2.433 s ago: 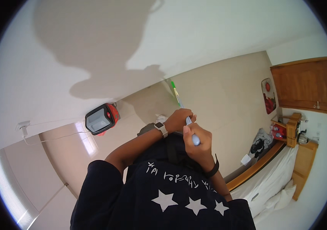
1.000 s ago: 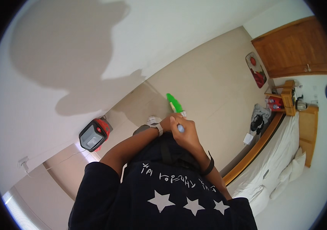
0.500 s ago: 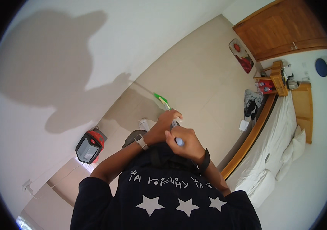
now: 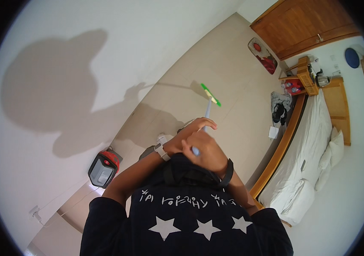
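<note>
A broom with a green head [image 4: 210,94] and a pale blue handle [image 4: 207,112] rests its head on the beige tiled floor [image 4: 233,68] in front of me. Both hands are on the top of the handle. My left hand [image 4: 189,130], with a watch on its wrist, is closed around the handle higher along it. My right hand [image 4: 206,152], with a black band at the wrist, grips the very end, and the blue tip shows between its fingers. My dark shirt with white stars fills the lower middle.
A red and black heater [image 4: 104,168] stands by the white wall [image 4: 84,51] at left, its cord leading to a socket [image 4: 34,211]. At right are a wooden-framed bed [image 4: 314,141], a dark clothes heap [image 4: 280,112], a bedside shelf [image 4: 303,77] and a wooden wardrobe [image 4: 305,25].
The broom head has slid further out across the floor, away from me. Both hands have kept their hold on the handle. My view has turned, so the heater sits lower left.
</note>
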Available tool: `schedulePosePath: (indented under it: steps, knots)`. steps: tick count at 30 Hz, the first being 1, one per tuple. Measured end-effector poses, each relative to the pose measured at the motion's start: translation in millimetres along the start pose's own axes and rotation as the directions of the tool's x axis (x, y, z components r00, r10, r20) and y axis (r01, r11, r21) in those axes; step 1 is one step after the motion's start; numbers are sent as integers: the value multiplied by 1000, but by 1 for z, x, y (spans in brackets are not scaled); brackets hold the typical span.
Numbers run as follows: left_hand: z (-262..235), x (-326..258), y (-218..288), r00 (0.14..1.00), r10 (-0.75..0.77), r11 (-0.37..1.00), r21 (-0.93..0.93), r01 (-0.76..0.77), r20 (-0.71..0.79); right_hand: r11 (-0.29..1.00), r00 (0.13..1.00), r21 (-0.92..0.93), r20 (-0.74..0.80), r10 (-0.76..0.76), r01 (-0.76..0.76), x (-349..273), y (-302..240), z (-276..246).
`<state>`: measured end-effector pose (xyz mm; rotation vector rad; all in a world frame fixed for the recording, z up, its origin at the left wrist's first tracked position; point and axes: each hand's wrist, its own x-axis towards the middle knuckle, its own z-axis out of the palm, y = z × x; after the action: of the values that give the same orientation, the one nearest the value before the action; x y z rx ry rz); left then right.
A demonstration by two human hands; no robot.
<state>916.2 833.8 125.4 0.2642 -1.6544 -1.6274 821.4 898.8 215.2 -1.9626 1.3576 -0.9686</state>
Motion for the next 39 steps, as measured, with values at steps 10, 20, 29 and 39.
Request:
schedulePosePath:
  steps: [10,20,29,39]
  knots:
    - [7,24,-112,947,-310,913,304,272,84,932,920,211,-202,337,-295,-22,127,21]
    - [7,13,-57,989,-138,881,450,143,-44,826,883,449,-152,445,-340,-7,77,14]
    - [-6,-6,-40,951,-276,915,266,305,-142,740,862,602,-160,481,-301,-2,44,9]
    - [-25,-37,-68,953,-118,903,369,220,-278,867,980,497,-154,128,-35,0,-36,-35]
